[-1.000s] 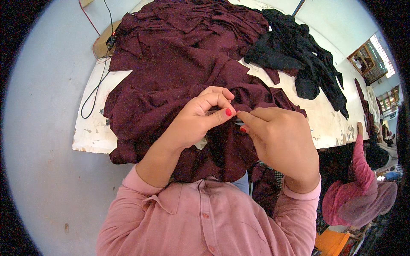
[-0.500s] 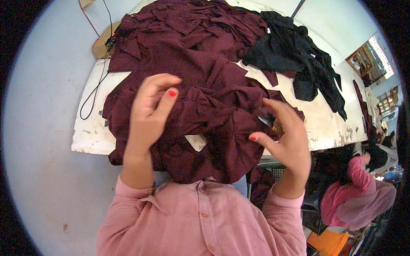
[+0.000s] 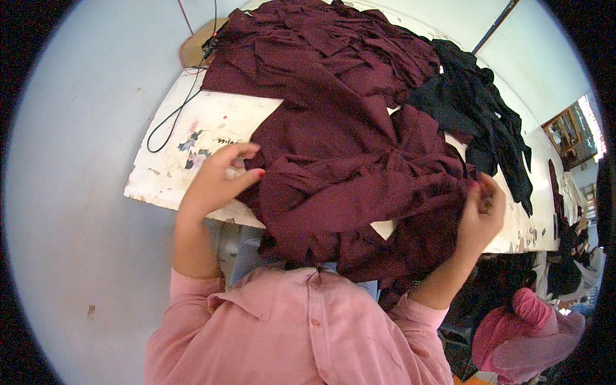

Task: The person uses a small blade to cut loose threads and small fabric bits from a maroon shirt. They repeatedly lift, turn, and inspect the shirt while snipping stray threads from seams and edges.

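Observation:
A gathered piece of maroon cloth [image 3: 346, 199] spreads in folds over the near edge of the table and hangs toward my lap. At its left edge is my left hand [image 3: 218, 183], its curved fingers and thumb apart, with the thumb tip by the cloth. My right hand [image 3: 481, 215] pinches the cloth's right edge between thumb and fingers. Something small and dark shows within the right hand's curled fingers, too blurred to name. Beyond lies a large heap of maroon cloth [image 3: 321, 48], which touches the nearer piece.
Black cloth [image 3: 459, 96] lies at the right of the worn white table [image 3: 170, 176]. A looped black cable [image 3: 168, 122] runs down at the far left, near the wall [image 3: 77, 212]. A person in pink [image 3: 526, 340] is at lower right.
My hands have moved apart, the left outward and the right to the cloth's right edge. The cloth is spread wider, baring tabletop at left. The shiny object at my right fingers no longer shows clearly.

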`<action>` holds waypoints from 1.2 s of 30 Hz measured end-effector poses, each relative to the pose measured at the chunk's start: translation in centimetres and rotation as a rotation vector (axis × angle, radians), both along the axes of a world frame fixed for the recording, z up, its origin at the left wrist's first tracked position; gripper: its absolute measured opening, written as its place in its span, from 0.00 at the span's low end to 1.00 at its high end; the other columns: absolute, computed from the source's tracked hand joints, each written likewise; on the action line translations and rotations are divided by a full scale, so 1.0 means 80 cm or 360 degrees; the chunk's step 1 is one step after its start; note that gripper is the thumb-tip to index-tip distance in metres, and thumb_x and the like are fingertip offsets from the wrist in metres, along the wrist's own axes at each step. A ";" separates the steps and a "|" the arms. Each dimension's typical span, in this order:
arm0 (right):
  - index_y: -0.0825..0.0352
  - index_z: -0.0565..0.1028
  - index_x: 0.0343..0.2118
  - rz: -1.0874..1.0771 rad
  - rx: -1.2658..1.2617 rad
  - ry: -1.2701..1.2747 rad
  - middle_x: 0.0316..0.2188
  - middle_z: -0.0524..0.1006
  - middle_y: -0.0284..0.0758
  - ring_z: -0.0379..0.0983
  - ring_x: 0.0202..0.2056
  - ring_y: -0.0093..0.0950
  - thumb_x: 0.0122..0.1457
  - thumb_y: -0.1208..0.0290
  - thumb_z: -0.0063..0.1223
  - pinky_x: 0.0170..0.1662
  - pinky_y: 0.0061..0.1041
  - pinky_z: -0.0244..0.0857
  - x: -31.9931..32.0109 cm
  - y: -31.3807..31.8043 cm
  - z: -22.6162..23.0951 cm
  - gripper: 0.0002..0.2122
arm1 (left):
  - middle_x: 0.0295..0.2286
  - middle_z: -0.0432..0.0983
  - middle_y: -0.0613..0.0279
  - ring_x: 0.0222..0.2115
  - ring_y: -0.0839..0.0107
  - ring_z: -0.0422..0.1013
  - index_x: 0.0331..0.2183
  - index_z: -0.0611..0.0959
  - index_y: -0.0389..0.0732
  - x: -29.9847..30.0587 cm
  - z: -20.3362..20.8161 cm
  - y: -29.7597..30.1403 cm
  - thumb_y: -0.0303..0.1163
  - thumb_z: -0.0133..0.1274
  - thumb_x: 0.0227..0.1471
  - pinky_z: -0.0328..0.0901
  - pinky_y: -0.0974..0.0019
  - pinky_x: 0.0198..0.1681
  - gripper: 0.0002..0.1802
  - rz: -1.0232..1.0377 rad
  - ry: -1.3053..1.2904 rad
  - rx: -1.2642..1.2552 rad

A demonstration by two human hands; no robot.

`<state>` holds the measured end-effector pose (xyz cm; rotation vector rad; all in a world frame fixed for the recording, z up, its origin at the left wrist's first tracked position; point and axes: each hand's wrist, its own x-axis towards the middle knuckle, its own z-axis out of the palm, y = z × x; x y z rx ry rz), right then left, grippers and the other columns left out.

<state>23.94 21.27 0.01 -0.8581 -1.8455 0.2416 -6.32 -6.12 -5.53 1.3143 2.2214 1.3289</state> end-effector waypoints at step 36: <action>0.71 0.76 0.33 0.0638 -0.0446 -0.0745 0.27 0.77 0.39 0.73 0.28 0.33 0.45 0.77 0.60 0.36 0.27 0.66 0.021 -0.009 -0.025 0.10 | 0.20 0.70 0.58 0.20 0.68 0.67 0.25 0.79 0.36 0.022 -0.004 -0.009 0.35 0.61 0.47 0.63 0.67 0.26 0.13 0.0720 0.0541 0.0169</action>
